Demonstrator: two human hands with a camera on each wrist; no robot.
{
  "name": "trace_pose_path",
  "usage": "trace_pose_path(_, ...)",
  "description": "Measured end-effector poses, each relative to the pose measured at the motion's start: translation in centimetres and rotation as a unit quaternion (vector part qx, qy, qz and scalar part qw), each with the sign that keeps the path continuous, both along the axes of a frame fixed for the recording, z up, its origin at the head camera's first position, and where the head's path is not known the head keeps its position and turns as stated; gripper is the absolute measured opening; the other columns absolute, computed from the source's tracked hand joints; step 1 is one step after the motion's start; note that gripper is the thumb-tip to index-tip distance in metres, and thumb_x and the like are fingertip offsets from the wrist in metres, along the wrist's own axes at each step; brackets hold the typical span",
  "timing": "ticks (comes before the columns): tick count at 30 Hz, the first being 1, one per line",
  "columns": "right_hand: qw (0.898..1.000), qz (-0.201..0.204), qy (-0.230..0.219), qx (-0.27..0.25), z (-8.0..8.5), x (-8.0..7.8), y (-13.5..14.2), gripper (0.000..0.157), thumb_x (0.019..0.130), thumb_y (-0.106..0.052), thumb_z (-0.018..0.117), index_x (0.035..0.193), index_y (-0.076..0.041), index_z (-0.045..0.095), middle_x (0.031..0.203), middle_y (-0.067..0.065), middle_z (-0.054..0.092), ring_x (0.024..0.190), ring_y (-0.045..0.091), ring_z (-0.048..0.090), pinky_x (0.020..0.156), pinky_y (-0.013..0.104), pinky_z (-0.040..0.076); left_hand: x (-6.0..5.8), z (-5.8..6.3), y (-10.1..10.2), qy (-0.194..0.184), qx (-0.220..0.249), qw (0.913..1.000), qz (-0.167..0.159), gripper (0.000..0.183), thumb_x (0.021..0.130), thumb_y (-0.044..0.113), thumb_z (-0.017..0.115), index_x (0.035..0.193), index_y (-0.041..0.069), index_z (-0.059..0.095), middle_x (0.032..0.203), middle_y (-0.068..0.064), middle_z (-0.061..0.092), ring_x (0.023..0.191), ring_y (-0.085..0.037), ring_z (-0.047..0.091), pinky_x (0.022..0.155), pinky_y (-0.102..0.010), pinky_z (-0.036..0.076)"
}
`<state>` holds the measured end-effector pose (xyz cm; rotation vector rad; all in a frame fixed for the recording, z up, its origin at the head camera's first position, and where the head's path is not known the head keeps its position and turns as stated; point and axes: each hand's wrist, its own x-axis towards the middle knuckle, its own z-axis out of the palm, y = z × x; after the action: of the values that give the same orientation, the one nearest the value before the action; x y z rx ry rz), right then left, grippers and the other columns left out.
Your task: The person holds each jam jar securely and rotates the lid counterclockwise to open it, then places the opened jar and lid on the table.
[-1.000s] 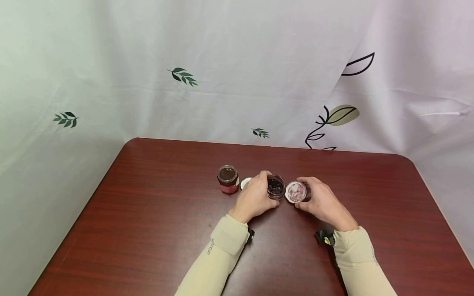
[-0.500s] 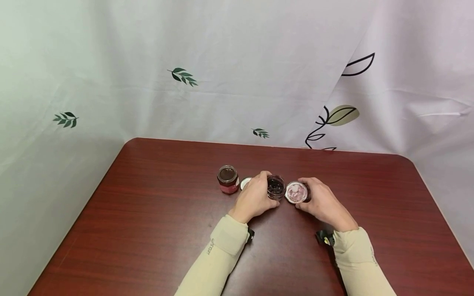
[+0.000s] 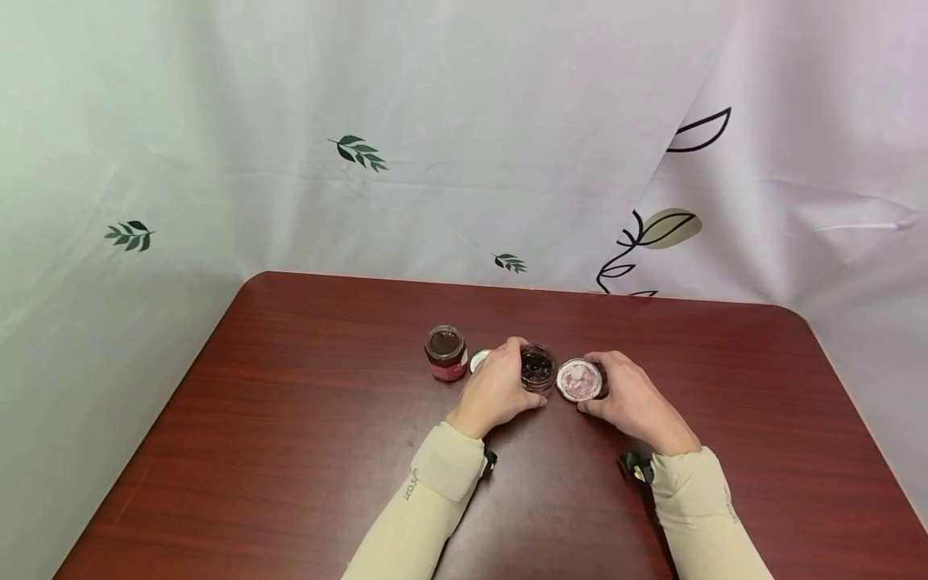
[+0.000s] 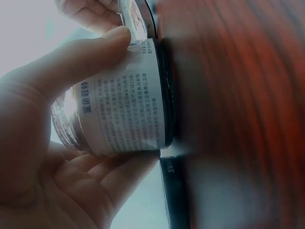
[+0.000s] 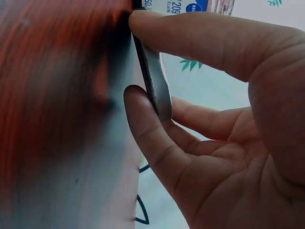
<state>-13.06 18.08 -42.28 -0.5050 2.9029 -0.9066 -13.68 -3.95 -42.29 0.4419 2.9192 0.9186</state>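
Note:
In the head view my left hand (image 3: 495,392) grips an uncapped glass jar (image 3: 538,370) with dark contents, mouth facing up. The left wrist view shows thumb and fingers around the jar's printed white label (image 4: 124,105); its base is at the tabletop. Right of it, my right hand (image 3: 632,396) pinches a round lid (image 3: 579,380) by its rim, the smeared whitish-pink inner side upward. Seen edge-on in the right wrist view, the lid (image 5: 159,86) sits between thumb and fingers close to the table. Whether it touches the table I cannot tell.
A second jar (image 3: 445,354), dark with a reddish label, stands uncapped at the left. Between it and my left hand lies another lid (image 3: 478,359), partly covered by that hand. The reddish-brown table (image 3: 326,419) meets a leaf-patterned white curtain (image 3: 435,209) behind.
The lid in my right hand has dropped very slightly and looks a little flatter. The held jar has shifted a touch to the left; both arms stay nearly in place.

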Motion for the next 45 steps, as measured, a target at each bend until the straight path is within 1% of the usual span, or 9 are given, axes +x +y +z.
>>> trace_pose_path(5, 1.0, 0.0, -0.003, 0.008, -0.1, -0.02, -0.05, 0.062, 0.073, -0.008, 0.086, 0.125, 0.01, 0.058, 0.119, 0.028, 0.059, 0.11, 0.041, 0.058, 0.092, 0.055, 0.046, 0.04, -0.06, -0.02, 0.002, 0.0, 1.0, 0.003, 0.081, 0.068, 0.03, 0.094, 0.132, 0.004, 0.051, 0.115, -0.01, 0.067, 0.104, -0.025, 0.066, 0.09, -0.037, 0.052)
trace_pose_path(10, 1.0, 0.002, -0.006, 0.004, -0.13, 0.04, -0.05, 0.062, 0.072, -0.008, 0.086, 0.125, 0.01, 0.057, 0.119, 0.027, 0.06, 0.11, 0.04, 0.058, 0.094, 0.054, 0.046, 0.08, -0.04, -0.02, 0.001, 0.001, 1.0, 0.006, 0.082, 0.067, 0.031, 0.094, 0.132, 0.004, 0.051, 0.115, -0.01, 0.068, 0.104, -0.025, 0.066, 0.09, -0.037, 0.052)
trace_pose_path(22, 1.0, 0.001, -0.01, 0.007, -0.23, 0.1, -0.04, 0.063, 0.073, -0.01, 0.086, 0.125, 0.011, 0.057, 0.119, 0.027, 0.059, 0.11, 0.039, 0.057, 0.093, 0.053, 0.046, 0.07, -0.12, 0.06, -0.001, 0.004, 0.9999, 0.01, 0.083, 0.066, 0.03, 0.094, 0.132, 0.003, 0.051, 0.117, -0.011, 0.067, 0.105, -0.026, 0.066, 0.091, -0.037, 0.052)
trace_pose_path(33, 1.0, 0.007, 0.008, 0.004, -0.45, 0.27, 0.03, 0.059, 0.071, -0.009, 0.085, 0.121, 0.009, 0.059, 0.114, 0.024, 0.061, 0.107, 0.037, 0.058, 0.093, 0.052, 0.046, 0.18, 0.05, 0.03, -0.005, 0.007, 0.9998, 0.016, 0.084, 0.066, 0.03, 0.095, 0.132, 0.004, 0.051, 0.117, -0.011, 0.068, 0.106, -0.027, 0.066, 0.092, -0.038, 0.052)
trace_pose_path(39, 1.0, 0.008, 0.01, 0.004, -0.61, 0.32, 0.03, 0.057, 0.07, -0.008, 0.085, 0.12, 0.008, 0.06, 0.112, 0.022, 0.061, 0.106, 0.035, 0.058, 0.092, 0.051, 0.046, 0.19, 0.11, 0.03, -0.009, 0.004, 0.9998, 0.017, 0.084, 0.066, 0.03, 0.095, 0.133, 0.004, 0.051, 0.118, -0.011, 0.067, 0.107, -0.026, 0.065, 0.092, -0.038, 0.051)
trace_pose_path(45, 1.0, 0.009, 0.01, 0.008, -0.66, 0.24, 0.02, 0.058, 0.071, -0.008, 0.085, 0.121, 0.009, 0.06, 0.113, 0.023, 0.061, 0.108, 0.036, 0.057, 0.094, 0.051, 0.045, 0.15, 0.09, 0.03, -0.01, 0.003, 0.9998, 0.017, 0.085, 0.066, 0.03, 0.095, 0.134, 0.005, 0.051, 0.118, -0.011, 0.067, 0.107, -0.026, 0.065, 0.092, -0.038, 0.051)
